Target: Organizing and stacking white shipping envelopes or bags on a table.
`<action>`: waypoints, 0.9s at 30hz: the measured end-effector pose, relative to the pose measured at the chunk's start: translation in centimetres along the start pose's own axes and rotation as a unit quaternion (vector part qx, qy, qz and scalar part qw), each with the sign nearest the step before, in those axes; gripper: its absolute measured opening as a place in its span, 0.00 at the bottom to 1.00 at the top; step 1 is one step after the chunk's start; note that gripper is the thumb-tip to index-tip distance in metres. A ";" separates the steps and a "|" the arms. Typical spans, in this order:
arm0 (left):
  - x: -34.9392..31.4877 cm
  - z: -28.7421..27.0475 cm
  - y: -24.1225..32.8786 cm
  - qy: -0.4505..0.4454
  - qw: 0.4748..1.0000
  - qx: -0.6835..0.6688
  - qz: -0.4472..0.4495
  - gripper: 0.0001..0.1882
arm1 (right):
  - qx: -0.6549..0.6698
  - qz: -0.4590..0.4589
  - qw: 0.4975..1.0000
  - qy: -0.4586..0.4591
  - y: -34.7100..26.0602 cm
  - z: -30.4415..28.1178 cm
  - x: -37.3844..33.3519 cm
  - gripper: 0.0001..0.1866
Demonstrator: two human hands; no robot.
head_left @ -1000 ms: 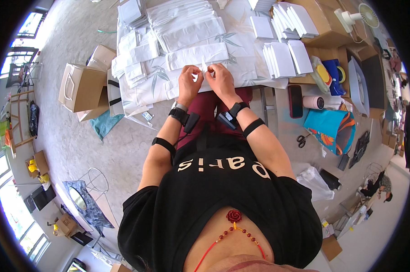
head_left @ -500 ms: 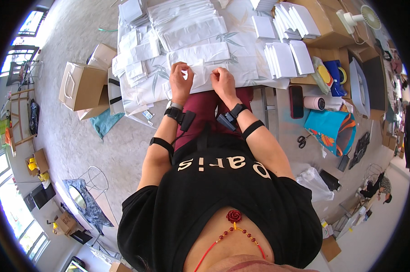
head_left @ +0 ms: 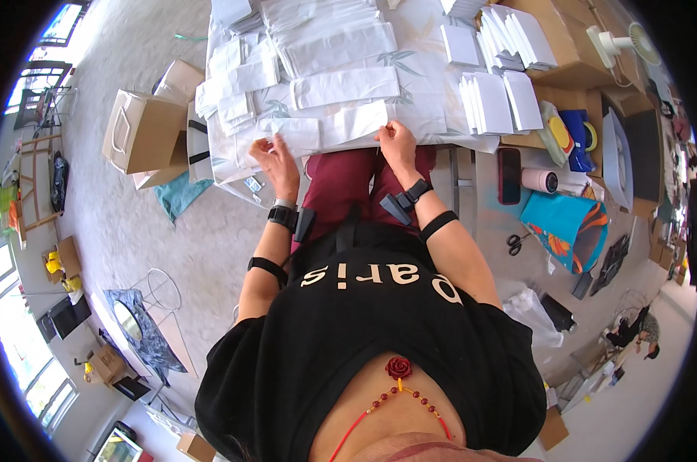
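Note:
A long, thin white strip (head_left: 352,120), perhaps a flat bag or folded paper, lies along the table's near edge. At its raised right end my right hand (head_left: 397,146) is closed, thumb and fingertips pinching the corner. My left hand (head_left: 278,165) is at the strip's left end, thumb and forefinger apart; no hold on the strip shows there. Just beyond lies a similar flat white piece (head_left: 345,88). Farther off is a wide pile of the same white pieces (head_left: 337,50), with smaller stacks (head_left: 237,112) to its left.
White box-like packets (head_left: 487,104) stand in rows at the table's right, beside a cardboard box (head_left: 568,58) and a small fan (head_left: 626,45). A phone (head_left: 509,175), a pink cup (head_left: 539,179) and scissors (head_left: 516,243) are nearer. Brown cartons (head_left: 144,131) stand left of the table.
My left hand has moved left and toward me, away from my right. My right hand has shifted slightly right, and the strip between them now lies spread out, its right end lifted.

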State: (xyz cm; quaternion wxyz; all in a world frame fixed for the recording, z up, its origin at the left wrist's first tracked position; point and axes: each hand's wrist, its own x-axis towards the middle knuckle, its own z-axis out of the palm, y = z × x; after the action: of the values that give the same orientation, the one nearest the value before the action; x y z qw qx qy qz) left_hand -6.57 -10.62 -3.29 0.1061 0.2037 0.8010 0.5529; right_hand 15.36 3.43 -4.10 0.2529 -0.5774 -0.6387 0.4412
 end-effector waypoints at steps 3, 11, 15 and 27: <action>-0.7 1.0 1.6 -0.015 0.992 0.094 0.083 0.32 | 0.042 0.037 0.998 -0.016 0.8 -0.2 0.1 0.11; 0.3 2.3 1.0 -0.049 0.994 0.072 0.069 0.29 | 0.064 0.071 0.995 -0.023 -0.1 -1.0 -0.6 0.11; 1.2 3.2 0.6 -0.033 0.999 -0.015 0.025 0.25 | 0.062 0.076 0.995 -0.018 0.0 -1.2 -0.5 0.12; 1.8 4.1 -0.3 -0.030 0.999 -0.032 -0.008 0.26 | 0.083 0.120 0.988 -0.043 -0.2 -1.9 -0.6 0.13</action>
State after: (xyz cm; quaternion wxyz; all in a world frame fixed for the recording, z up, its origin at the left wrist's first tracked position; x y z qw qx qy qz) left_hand -6.62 -6.45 -4.94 0.1413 0.2102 0.7810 0.5709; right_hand 16.94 3.34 -2.94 0.2176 -0.6072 -0.5363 0.5443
